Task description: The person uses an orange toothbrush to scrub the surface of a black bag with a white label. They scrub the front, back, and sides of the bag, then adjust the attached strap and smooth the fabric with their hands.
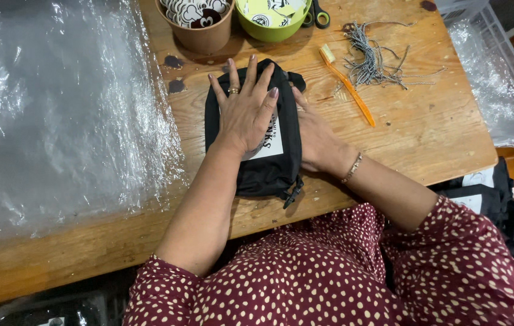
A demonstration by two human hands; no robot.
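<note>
Pressing black pouch (263, 157) flat — left hand (245, 108) spread open, right hand (317, 142) open against its edge.

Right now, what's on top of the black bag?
The left hand lies flat on the black bag, covering part of its white label. The right hand holds its side. Inside is hidden.

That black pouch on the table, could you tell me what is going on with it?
A person in a dotted red top presses the left hand flat on the black pouch, which lies on the wooden table. The right hand steadies its side. An orange toothbrush, a bundle of cords and two bowls sit beyond it.
</note>
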